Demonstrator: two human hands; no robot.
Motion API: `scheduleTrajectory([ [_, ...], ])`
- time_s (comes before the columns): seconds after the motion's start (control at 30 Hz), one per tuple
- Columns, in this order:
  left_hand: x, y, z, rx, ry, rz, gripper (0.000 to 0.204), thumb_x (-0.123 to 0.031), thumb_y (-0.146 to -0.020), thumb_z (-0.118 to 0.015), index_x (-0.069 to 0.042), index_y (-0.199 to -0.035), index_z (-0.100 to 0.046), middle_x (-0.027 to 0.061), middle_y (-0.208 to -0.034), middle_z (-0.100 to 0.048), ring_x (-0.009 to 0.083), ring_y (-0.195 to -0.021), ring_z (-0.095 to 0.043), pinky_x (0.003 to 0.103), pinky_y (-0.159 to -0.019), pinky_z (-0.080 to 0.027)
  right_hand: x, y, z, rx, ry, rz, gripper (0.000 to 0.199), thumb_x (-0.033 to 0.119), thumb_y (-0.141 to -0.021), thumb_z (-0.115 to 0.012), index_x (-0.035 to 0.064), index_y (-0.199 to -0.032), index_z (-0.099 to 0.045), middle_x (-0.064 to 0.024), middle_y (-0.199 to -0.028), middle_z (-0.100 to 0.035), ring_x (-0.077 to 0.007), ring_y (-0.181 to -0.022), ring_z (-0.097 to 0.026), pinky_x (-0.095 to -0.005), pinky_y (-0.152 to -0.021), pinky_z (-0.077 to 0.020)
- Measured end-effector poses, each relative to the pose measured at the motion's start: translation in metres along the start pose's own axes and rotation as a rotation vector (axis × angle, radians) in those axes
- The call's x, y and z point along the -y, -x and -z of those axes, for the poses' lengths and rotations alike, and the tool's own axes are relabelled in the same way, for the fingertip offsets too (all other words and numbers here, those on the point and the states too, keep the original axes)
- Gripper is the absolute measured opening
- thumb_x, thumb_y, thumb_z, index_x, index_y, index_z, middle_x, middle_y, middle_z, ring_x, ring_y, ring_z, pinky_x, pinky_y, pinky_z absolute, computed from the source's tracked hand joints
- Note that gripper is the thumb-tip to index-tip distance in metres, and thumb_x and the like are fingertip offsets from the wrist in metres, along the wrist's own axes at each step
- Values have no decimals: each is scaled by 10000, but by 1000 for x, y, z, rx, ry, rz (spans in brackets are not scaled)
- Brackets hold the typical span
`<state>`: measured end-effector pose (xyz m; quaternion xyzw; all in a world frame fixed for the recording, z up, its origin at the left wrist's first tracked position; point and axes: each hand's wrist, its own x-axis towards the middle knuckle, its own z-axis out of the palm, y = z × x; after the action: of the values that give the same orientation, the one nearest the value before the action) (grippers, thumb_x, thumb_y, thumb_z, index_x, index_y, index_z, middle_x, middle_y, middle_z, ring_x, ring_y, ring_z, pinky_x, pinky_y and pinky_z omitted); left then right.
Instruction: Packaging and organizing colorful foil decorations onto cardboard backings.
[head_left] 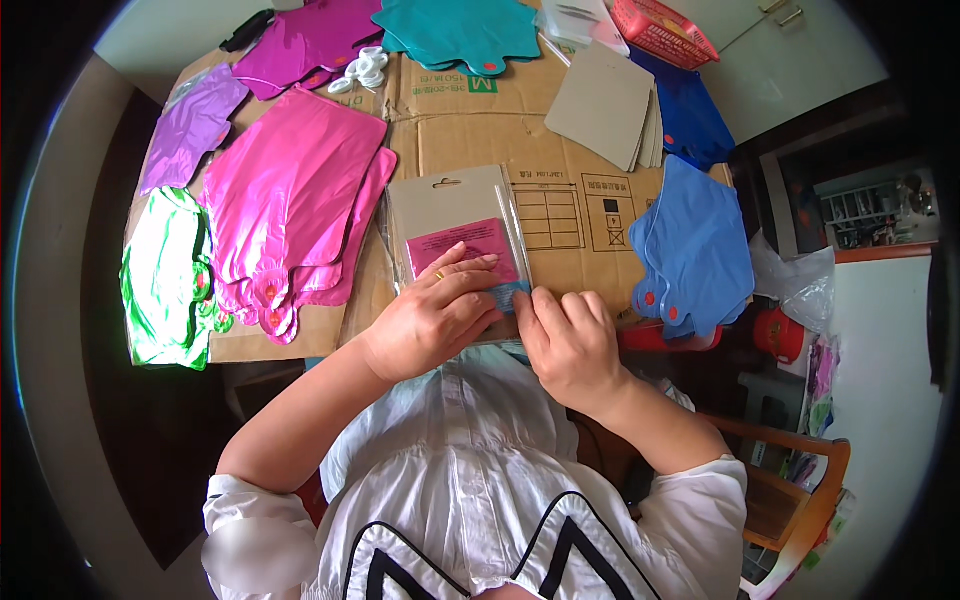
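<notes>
On the cardboard in front of me lies a clear plastic bag (512, 235) with a grey backing card (420, 200) and its hanging slot at the far end. A folded pink foil packet (455, 240) with dark print sits over the card. My left hand (432, 310) is bent over the packet's near part, fingers pressed down on the bag; its thumb is hidden. At the bag's near right corner my right hand (575, 340) pinches the edge with thumb and forefinger. A small blue folded piece (508, 293) shows between the two hands.
Flat foil balloons lie around: pink (290, 190), green (165, 280), lilac (195, 130), purple (305, 45), teal (460, 35), light blue (695, 245), dark blue (690, 115). Grey cards (600, 105), white rings (362, 70) and a red basket (665, 32) lie farther off.
</notes>
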<state>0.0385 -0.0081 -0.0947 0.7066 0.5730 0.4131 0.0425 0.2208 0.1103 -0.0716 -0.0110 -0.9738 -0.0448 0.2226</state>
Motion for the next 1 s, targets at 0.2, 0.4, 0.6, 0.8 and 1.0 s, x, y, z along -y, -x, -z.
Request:
scheduleTrajectory([
  [0.2,-1,-1,0,8,5,24,183,-41,-786,-768,-6,-918,-648,138,-1089,-677,302,-1127,-634,504,-1082,-426,7,10,6,109,-84,-139,345,77,-812,-631,-55,-1131,-631,-113,-957,-552,-221,-702,-505,-356,-654,-400],
  [0.4,-2,-2,1,10,15,39,235,-38,-784,-765,0,-997,-672,149,-1080,-674,302,-1130,-631,503,-1080,-427,6,22,2,13,-117,-137,391,98,-812,-632,-68,-1165,-623,-120,-1012,-561,-222,-698,-502,-358,-650,-400],
  [0.6,0,-2,2,44,6,5,260,-41,-783,-762,-3,-1028,-683,152,-1101,-667,299,-1119,-633,496,-1079,-430,8,18,4,71,52,-76,384,98,-818,-605,-95,-1149,-638,-133,-1020,-569,-233,-698,-487,-355,-651,-401],
  [0.8,-2,-4,4,51,54,37,244,-44,-787,-758,-1,-1013,-677,146,-1094,-664,301,-1106,-635,492,-1079,-431,3,22,18,80,-206,-217,401,150,-770,-710,-25,-1124,-637,-113,-1017,-569,-253,-773,-536,-389,-718,-424],
  [1.0,-2,-6,5,77,-19,10,241,-62,-784,-758,-18,-1008,-679,127,-1091,-659,304,-1099,-638,473,-1033,-463,-4,40,18,-57,-615,-525,232,18,-741,-749,44,-941,-634,-92,-925,-607,-291,-817,-609,-389,-719,-490],
])
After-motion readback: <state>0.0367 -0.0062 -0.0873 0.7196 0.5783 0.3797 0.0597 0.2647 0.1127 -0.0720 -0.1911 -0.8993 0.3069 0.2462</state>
